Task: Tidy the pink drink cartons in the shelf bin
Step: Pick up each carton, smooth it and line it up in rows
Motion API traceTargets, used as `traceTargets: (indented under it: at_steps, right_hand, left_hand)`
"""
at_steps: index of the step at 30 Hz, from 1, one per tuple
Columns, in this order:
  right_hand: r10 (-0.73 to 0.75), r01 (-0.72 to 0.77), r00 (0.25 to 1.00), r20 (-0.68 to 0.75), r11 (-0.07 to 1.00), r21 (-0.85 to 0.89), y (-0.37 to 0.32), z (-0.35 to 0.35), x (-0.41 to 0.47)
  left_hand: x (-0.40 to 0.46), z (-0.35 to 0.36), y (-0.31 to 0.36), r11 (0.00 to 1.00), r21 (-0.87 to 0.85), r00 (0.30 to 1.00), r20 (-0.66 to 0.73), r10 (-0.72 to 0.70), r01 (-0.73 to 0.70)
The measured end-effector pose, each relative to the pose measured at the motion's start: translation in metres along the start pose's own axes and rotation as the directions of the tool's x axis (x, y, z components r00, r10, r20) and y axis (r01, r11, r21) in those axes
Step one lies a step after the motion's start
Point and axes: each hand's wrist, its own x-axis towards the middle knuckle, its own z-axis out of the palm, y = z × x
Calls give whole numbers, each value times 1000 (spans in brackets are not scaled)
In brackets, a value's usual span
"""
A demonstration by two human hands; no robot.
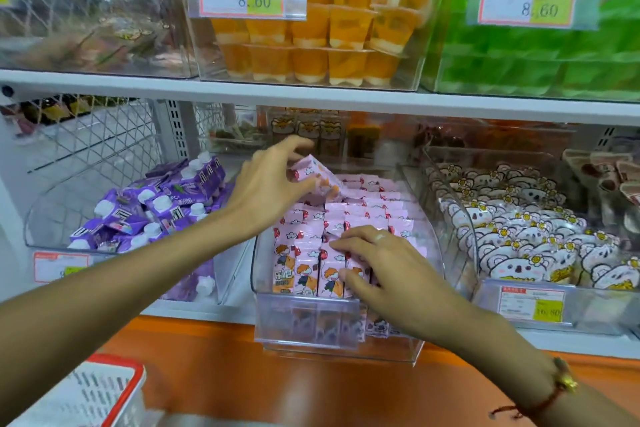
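A clear plastic shelf bin (341, 340) in the middle of the lower shelf holds several pink drink cartons (367, 208) standing in rows. My left hand (266, 184) pinches one pink carton (317, 175) lifted and tilted above the back rows. My right hand (377, 263) rests on the front row, fingers spread over the carton tops and thumb against a carton's face. Cartoon figures show on the front cartons (304, 274).
A bin of purple pouches (156, 208) sits to the left and a bin of koala-print packets (519, 236) to the right. Orange jelly cups (311, 38) fill the shelf above. An orange ledge (242, 374) and a red-rimmed white basket (93, 395) lie below.
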Motion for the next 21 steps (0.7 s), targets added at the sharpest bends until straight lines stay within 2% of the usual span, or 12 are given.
traceTargets:
  at_steps: [3, 10, 14, 18, 21]
  right_hand:
    - [-1, 1, 1000, 15, 1000, 3, 1, 0, 0]
    - [-15, 16, 999, 42, 1000, -21, 1, -1, 2]
    - [-14, 15, 999, 44, 1000, -20, 1, -1, 2]
    - [-10, 10, 999, 38, 1000, 6, 1, -1, 0]
    - [-8, 7, 999, 39, 1000, 19, 2, -1, 0]
  left_hand:
    - [13, -7, 0, 996, 69, 998, 41, 58, -60]
    - [38, 7, 6, 973, 173, 949, 301, 94, -151]
    - [59, 19, 15, 966, 234, 936, 353, 20, -109]
    - [75, 20, 23, 977, 206, 874, 483, -48, -60]
    - [80, 14, 22, 969, 237, 845, 529, -76, -61]
